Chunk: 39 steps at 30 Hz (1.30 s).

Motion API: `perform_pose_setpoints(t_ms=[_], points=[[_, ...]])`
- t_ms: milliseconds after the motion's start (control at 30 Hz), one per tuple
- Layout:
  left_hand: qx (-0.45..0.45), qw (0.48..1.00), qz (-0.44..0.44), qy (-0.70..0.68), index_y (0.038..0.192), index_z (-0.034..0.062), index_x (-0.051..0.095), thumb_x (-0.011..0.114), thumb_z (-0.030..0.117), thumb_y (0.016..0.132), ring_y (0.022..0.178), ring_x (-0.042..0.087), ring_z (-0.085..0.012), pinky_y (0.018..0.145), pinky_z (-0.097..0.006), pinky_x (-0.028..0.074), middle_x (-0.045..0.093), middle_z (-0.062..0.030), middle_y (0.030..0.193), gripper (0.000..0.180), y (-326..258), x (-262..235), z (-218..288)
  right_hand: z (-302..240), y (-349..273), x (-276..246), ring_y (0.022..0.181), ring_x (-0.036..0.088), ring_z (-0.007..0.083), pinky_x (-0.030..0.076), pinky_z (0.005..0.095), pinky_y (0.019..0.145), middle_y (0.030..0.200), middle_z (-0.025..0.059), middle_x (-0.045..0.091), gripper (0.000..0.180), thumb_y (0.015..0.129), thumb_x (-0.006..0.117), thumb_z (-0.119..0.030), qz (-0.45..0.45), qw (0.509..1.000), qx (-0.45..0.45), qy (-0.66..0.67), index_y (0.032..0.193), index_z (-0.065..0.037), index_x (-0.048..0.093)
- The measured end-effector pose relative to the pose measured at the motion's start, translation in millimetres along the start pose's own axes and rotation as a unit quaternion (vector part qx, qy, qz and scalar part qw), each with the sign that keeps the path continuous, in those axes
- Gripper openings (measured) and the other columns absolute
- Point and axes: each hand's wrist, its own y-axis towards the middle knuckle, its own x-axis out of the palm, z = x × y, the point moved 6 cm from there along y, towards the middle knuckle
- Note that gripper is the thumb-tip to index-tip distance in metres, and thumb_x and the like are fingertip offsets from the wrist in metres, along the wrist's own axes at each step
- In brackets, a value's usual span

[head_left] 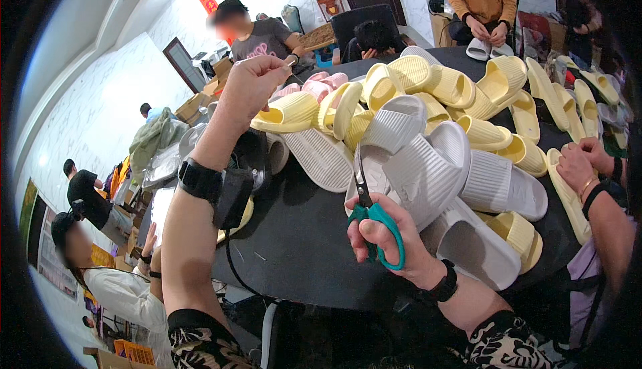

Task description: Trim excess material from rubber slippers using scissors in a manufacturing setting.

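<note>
My right hand is wrapped round scissors with teal handles, their dark blades pointing up and away in front of the grey slippers. Raised at the left, my left hand has thumb and fingers pinched together. A small pale thing shows at its fingertips, too small to name. Below and right of that hand lies a yellow slipper with a ribbed strap. Close to the scissors, a large grey ribbed slipper leans on the heap of yellow and grey slippers.
The slippers lie on a black table, with pink slippers behind. At the right edge another person's hands are at a yellow slipper. Across the table a person's hands hold white slippers. A black cable hangs near my left forearm.
</note>
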Motion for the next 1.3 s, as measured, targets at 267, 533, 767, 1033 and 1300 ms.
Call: perform_pose_setpoints(t_ms=[267, 533, 767, 1033, 1300], points=[[0.009, 1.000, 0.019, 0.012, 0.092, 0.0026, 0.066, 0.062, 0.016, 0.086, 0.043, 0.039, -0.0024, 0.039, -0.019, 0.032, 0.048, 0.0050, 0.057, 0.015, -16, -7, 26, 5, -1, 14, 0.084, 0.054, 0.0114, 0.047, 0.0262, 0.075, 0.092, 0.0050, 0.055, 0.041, 0.089, 0.059, -0.018, -0.105, 0.993, -0.008, 0.056, 0.124, -0.005, 0.042], [0.004, 0.999, 0.015, -0.029, 0.096, -0.0003, 0.067, 0.062, 0.014, 0.087, 0.040, 0.040, -0.0026, 0.038, -0.019, 0.035, 0.052, 0.0029, 0.056, 0.018, -19, -8, 30, 6, -4, 18, 0.085, 0.053, 0.0114, 0.044, 0.0256, 0.076, 0.095, 0.0060, 0.055, 0.044, 0.089, 0.060, -0.018, -0.147, 0.989, 0.002, 0.022, 0.126, -0.005, 0.040], [0.037, 0.997, 0.062, -0.020, 0.095, 0.0011, 0.067, 0.064, 0.017, 0.084, 0.043, 0.042, -0.0022, 0.039, -0.019, 0.037, 0.052, 0.0034, 0.057, 0.019, -19, -39, 45, 9, -4, 21, 0.082, 0.054, 0.0121, 0.047, 0.0270, 0.073, 0.094, 0.0062, 0.056, 0.042, 0.089, 0.059, -0.017, -0.144, 0.989, 0.029, 0.001, 0.125, -0.004, 0.040], [-0.015, 0.992, 0.125, -0.030, 0.097, -0.0023, 0.063, 0.061, 0.015, 0.084, 0.035, 0.036, -0.0035, 0.033, -0.020, 0.035, 0.046, 0.0034, 0.051, 0.021, -25, -83, 29, 8, -10, 23, 0.080, 0.055, 0.0117, 0.048, 0.0256, 0.071, 0.092, 0.0058, 0.057, 0.043, 0.087, 0.060, -0.016, -0.150, 0.988, 0.032, -0.014, 0.124, -0.004, 0.042], [-0.048, 0.993, 0.077, -0.079, 0.098, -0.0029, 0.060, 0.060, 0.014, 0.085, 0.036, 0.039, -0.0052, 0.036, -0.023, 0.040, 0.048, 0.0015, 0.055, 0.021, -35, -82, 21, 12, -6, 20, 0.077, 0.055, 0.0105, 0.048, 0.0245, 0.068, 0.090, 0.0052, 0.057, 0.039, 0.088, 0.059, -0.013, -0.129, 0.991, 0.046, -0.005, 0.122, -0.004, 0.043]])
